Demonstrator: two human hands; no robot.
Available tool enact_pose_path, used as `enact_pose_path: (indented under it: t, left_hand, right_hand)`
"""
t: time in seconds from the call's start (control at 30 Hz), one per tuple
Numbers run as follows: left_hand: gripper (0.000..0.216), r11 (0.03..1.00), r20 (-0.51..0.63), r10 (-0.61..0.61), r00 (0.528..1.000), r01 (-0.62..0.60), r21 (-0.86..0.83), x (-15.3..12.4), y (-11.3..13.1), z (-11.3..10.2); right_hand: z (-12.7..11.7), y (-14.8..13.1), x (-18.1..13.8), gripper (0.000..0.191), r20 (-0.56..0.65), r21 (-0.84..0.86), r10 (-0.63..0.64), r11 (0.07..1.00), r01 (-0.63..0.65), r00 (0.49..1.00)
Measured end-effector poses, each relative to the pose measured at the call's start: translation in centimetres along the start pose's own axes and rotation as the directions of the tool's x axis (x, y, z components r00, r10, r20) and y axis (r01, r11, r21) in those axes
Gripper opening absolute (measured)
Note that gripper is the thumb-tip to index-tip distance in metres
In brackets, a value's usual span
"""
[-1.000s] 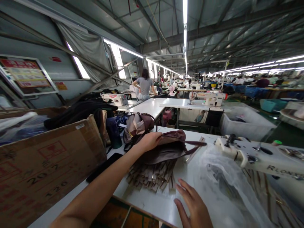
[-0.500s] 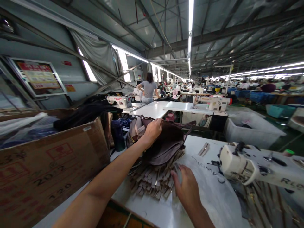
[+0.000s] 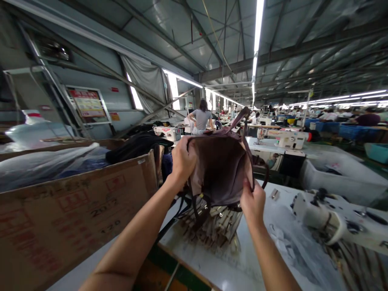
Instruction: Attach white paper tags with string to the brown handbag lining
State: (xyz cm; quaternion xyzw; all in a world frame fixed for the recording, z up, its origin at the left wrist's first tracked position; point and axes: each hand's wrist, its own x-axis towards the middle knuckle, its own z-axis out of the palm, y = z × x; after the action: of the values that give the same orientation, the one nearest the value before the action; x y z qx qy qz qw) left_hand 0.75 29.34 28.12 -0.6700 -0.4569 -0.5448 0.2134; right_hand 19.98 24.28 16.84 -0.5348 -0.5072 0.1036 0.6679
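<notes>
The white surface (image 3: 239,266) extends across the lower centre and toward the right. It carries the loose strips and the near sewing machine.

A cardboard carton (image 3: 75,226) stands to the left of the work position. Its outer wall bears red and black print. Dark cloth (image 3: 139,147) and clear plastic (image 3: 51,161) lie at its open top.

A translucent bin (image 3: 333,178) is located beyond the surface, to the right. Dark contents are visible inside it.

The near sewing machine (image 3: 357,226) is located at the right, with its white arm partly outside the view. Long strips lie beneath this arm.

The brown bag (image 3: 218,169) is held at centre, above the strip pile. Its mouth is spread and faces the camera; the interior is in shadow. A strap (image 3: 241,117) rises over the upper edge. Contact between the bag and the pile cannot be determined.

The strip pile (image 3: 215,230) lies on the surface directly below the bag, with strip ends pointing toward the camera.

A crumpled plastic sheet (image 3: 291,234) lies between the strip pile and the near sewing machine.

Both hands are closed on the bag. The left hand (image 3: 183,159) grips the left edge of the mouth; the right hand (image 3: 254,200) grips the lower right edge, thumb toward the interior.

A short strip piece (image 3: 275,195) lies on the surface, just beyond the right hand.
</notes>
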Motion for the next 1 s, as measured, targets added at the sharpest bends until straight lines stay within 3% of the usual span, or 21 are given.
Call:
enact_pose_path:
  t: [0.1, 0.23, 0.4, 0.53, 0.6, 0.67, 0.73, 0.8, 0.87, 0.93, 1.0]
  left_hand:
    - [0.020, 0.997, -0.133, -0.068, 0.989, 0.063, -0.042, -0.8, -0.3, -4.4]
    - [0.017, 0.986, -0.194, -0.166, 0.967, 0.161, -0.046, -3.6, -0.2, -10.0]
    - [0.016, 0.961, -0.169, -0.277, 0.946, 0.273, -0.046, -8.3, 0.2, -15.8]
    - [0.021, 0.932, -0.086, -0.361, 0.929, 0.356, -0.066, -11.9, 0.7, -20.6]
    - [0.034, 0.933, -0.037, -0.358, 0.933, 0.357, -0.039, -13.3, 1.5, -23.3]
    - [0.063, 0.953, -0.059, -0.295, 0.954, 0.298, 0.058, -14.3, 2.8, -25.9]
    - [0.092, 0.951, -0.122, -0.188, 0.975, 0.211, 0.228, -15.2, 4.4, -28.2]
    - [0.098, 0.903, -0.154, -0.078, 0.985, 0.135, 0.408, -16.3, 5.8, -29.8]
    - [0.076, 0.856, -0.087, 0.016, 0.996, 0.031, 0.517, -17.8, 6.5, -30.7]
    - [0.043, 0.856, 0.119, 0.051, 0.992, -0.105, 0.507, -19.7, 6.4, -31.2]
    - [0.023, 0.893, 0.386, 0.014, 0.922, -0.185, 0.411, -21.9, 6.0, -31.6]
  right_hand:
    - [-1.7, -4.1, -0.9, 0.040, -0.028, 0.003, -0.127, 0.992, 0.127, 0.992]
    - [-3.5, -8.8, -2.5, 0.033, -0.050, -0.038, -0.370, 0.929, 0.369, 0.928]
    - [-5.1, -12.3, -5.5, 0.028, -0.038, -0.024, -0.520, 0.854, 0.519, 0.853]
    - [-6.4, -13.8, -7.5, 0.026, 0.024, 0.052, -0.535, 0.844, 0.534, 0.844]
    - [-7.1, -14.6, -8.3, 0.025, 0.096, 0.112, -0.513, 0.857, 0.503, 0.853]
    - [-7.5, -15.3, -9.0, 0.024, 0.229, 0.144, -0.489, 0.872, 0.467, 0.842]
    - [-7.4, -15.8, -10.0, 0.025, 0.385, 0.147, -0.459, 0.887, 0.438, 0.801]
    - [-6.9, -15.8, -11.3, 0.025, 0.519, 0.166, -0.423, 0.902, 0.398, 0.742]
    - [-6.0, -15.1, -12.8, 0.026, 0.633, 0.216, -0.387, 0.920, 0.327, 0.671]
    - [-5.0, -14.0, -14.4, 0.030, 0.727, 0.263, -0.358, 0.934, 0.244, 0.586]
    - [-4.1, -12.7, -15.8, 0.034, 0.795, 0.279, -0.329, 0.944, 0.174, 0.510]
